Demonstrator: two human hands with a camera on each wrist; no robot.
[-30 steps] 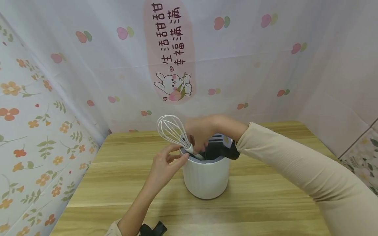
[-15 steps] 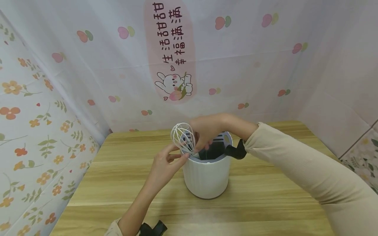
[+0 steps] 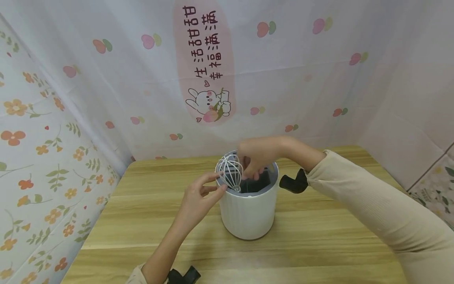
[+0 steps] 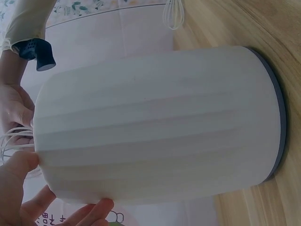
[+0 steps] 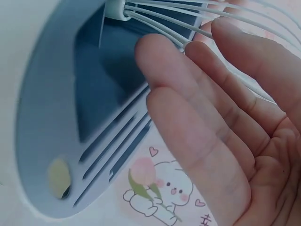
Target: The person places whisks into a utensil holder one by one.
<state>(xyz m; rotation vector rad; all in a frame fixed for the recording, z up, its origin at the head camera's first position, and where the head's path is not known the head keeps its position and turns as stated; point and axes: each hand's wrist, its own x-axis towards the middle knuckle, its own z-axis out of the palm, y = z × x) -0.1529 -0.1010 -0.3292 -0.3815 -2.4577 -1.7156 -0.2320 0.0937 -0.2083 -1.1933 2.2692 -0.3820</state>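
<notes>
A white utensil holder (image 3: pixel 248 219) with ribbed sides and a grey slotted insert (image 5: pixel 40 117) stands upright on the table. My left hand (image 3: pixel 198 195) grips its rim on the left, thumb in front and fingers round the side. A white whisk (image 3: pixel 235 185) stands in the holder's left part, handle down, with its wire loops above the rim. Beside those loops is my right hand (image 3: pixel 257 156), thumb and forefinger pinching the wires. In the right wrist view the whisk's white collar (image 5: pixel 115 9) sits at the opening, while the other fingers extend loosely. The rest of the handle is hidden inside.
The holder rests on a wood-grain table (image 3: pixel 152 221). Behind it hangs a white curtain (image 3: pixel 294 79) with printed fruit and a bunny, and a flowered cloth (image 3: pixel 42 157) lines the left side. Black wrist mounts (image 3: pixel 294 183) are strapped to both arms.
The whisk has gone down into the holder, shifted right and become more upright; its collar has dropped from above the rim. My right hand moved right with it. The left hand stayed on the rim.
</notes>
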